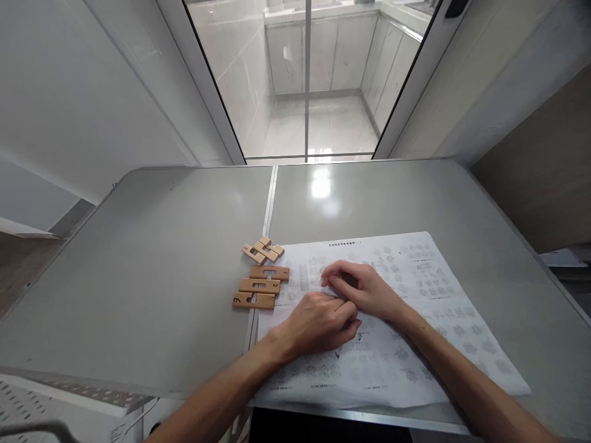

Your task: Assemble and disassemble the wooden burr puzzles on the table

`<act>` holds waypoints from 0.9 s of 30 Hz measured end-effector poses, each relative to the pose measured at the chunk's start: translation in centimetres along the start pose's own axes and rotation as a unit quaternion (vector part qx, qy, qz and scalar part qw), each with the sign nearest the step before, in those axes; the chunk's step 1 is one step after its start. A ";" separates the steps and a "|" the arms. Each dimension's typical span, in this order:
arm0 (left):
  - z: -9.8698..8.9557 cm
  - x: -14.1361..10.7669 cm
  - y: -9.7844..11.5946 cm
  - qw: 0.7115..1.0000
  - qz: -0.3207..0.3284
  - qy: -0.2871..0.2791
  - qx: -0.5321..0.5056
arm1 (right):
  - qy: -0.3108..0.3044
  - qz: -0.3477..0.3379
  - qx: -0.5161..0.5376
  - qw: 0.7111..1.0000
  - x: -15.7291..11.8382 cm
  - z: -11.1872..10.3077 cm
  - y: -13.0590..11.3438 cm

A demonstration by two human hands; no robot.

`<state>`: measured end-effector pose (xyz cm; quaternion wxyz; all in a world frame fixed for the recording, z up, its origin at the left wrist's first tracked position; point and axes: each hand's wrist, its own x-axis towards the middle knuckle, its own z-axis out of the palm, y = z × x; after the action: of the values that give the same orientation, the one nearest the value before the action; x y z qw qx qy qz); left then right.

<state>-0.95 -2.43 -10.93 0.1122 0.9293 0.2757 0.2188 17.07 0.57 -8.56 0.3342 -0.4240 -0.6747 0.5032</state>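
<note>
My left hand rests on a large printed paper sheet, its fingers curled in a loose fist with nothing showing in it. Just beyond it, my right hand also lies on the sheet, thumb and index finger bent together around an empty gap. Its lower side meets the left hand's knuckles. Left of both hands are three flat slotted wooden puzzle pieces: an upper piece, a middle piece and a lower piece. Above these, smaller notched wooden pieces form a slanted cluster. Neither hand touches the wood.
A grey folding table has a metal seam down its middle, partly under the wooden pieces. Behind its far edge stands a glass door. A white perforated object is below the table at the lower left.
</note>
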 end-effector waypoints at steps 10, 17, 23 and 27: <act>-0.1 0.2 0.0 1.000 0.012 0.017 0.019 | 0.002 0.003 -0.002 1.000 0.1 0.0 -0.1; -0.2 0.2 0.1 1.000 0.009 0.004 0.019 | 0.003 0.002 0.002 1.000 0.0 0.1 0.0; -0.2 0.2 0.1 1.000 0.007 0.000 0.016 | 0.003 0.001 0.000 1.000 0.0 0.1 -0.1; -0.2 0.2 0.1 1.000 0.007 -0.002 0.014 | 0.003 -0.002 -0.001 1.000 0.0 0.0 -0.1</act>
<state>-0.87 -2.41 -10.61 0.0982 0.9331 0.2719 0.2138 17.01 0.54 -8.49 0.3367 -0.4248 -0.6749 0.5007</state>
